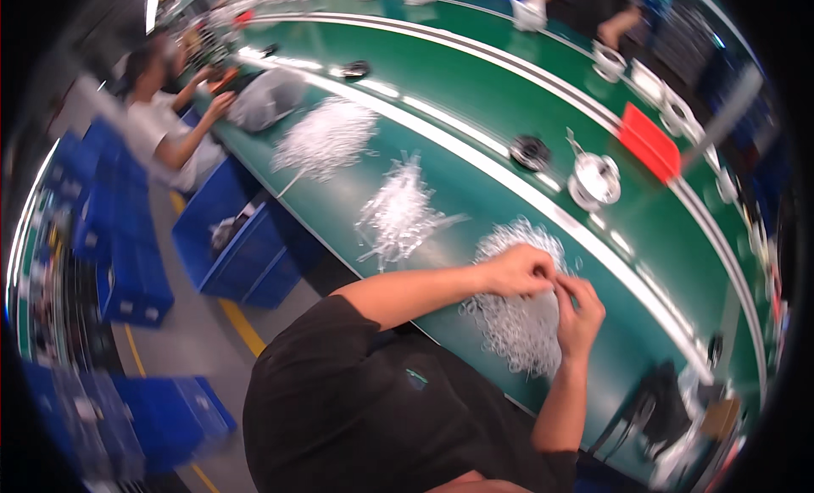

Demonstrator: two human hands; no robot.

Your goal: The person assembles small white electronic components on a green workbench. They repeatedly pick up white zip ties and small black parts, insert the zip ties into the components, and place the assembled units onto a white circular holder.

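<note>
My left hand [515, 271] and my right hand [580, 313] meet over a heap of small whitish, see-through loops [515, 345] on the green table. The fingers of both are closed in a pinch, fingertip to fingertip. Whatever lies between them is too small and blurred to make out. Left of the heap is a loose pile of clear, shiny strips [398, 209]. Farther left spreads a bigger pile of thin white strips [326, 137].
Beyond the white rail runs a green conveyor [475, 69] with a white cup-shaped part [593, 181], a black coil [530, 153] and a red tray [649, 144]. Blue bins [242, 251] stand at left. A co-worker [174, 124] sits by a plastic bag [267, 99]; another person's hand [619, 27] is across.
</note>
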